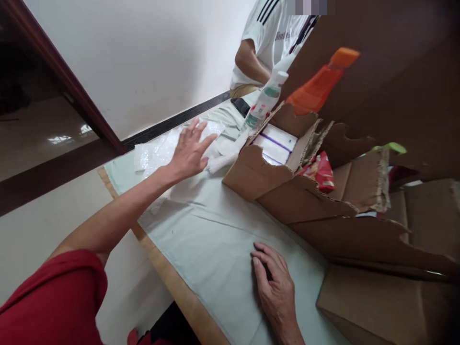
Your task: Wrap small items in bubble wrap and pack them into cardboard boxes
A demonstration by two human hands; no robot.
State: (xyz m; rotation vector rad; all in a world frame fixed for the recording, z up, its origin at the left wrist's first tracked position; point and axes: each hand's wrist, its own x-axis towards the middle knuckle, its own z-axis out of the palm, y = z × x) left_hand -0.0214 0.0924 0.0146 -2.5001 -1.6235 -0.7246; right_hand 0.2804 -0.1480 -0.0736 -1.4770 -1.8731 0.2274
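Observation:
My left hand [190, 151] reaches over crumpled bubble wrap [158, 151] at the table's far left end. Its fingers are spread and hold nothing; whether the palm touches the wrap I cannot tell. My right hand [276, 287] rests on the pale green tablecloth [215, 239], fingers loosely curved with a gap between thumb and forefinger, and nothing in it. Beyond it stands a row of cut-down cardboard boxes [266, 177]. The nearest to my left hand holds white and purple packs [276, 141]. A red packet [321, 172] sticks up from another box.
A clear plastic bottle [266, 103] and a black phone [240, 107] lie past the boxes. An orange bottle [316, 86] rises behind them. A closed carton [370, 297] sits at lower right. Another person [255, 57] in a white shirt is at the far end, beside the wall [143, 57].

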